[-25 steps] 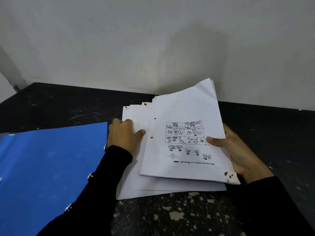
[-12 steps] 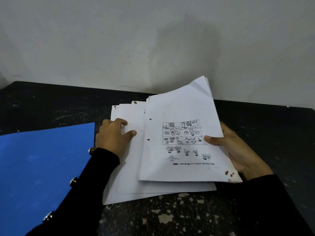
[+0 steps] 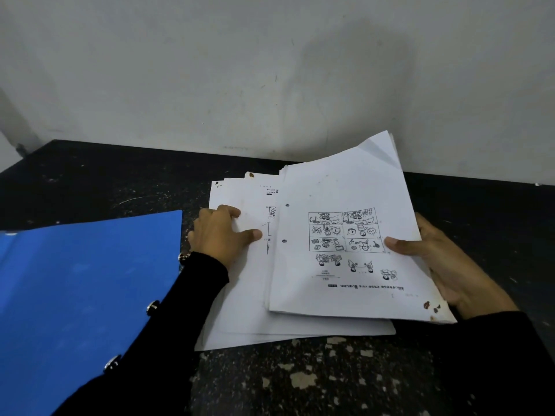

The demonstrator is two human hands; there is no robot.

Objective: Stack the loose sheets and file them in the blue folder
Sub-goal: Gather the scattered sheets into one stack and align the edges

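A bundle of white punched sheets (image 3: 336, 187), the top one printed with a cartoon grid, is tilted up off the table; my right hand (image 3: 435, 259) grips its right edge, thumb on top. Under it a lower pile of white sheets (image 3: 240, 313) lies flat on the dark table. My left hand (image 3: 222, 235) presses on that pile's left part, fingers curled at its edge and thumb flat on the paper. The blue folder (image 3: 75, 289) lies shut at the left, partly under my left sleeve.
The black speckled table (image 3: 300, 382) ends at a pale wall (image 3: 270, 85) right behind the papers. Bare tabletop shows in front of the sheets and at the far left behind the folder.
The view has shifted slightly. The lifted bundle has slid a little to the right, uncovering a strip of print on the sheet under it. Both hands keep their hold.
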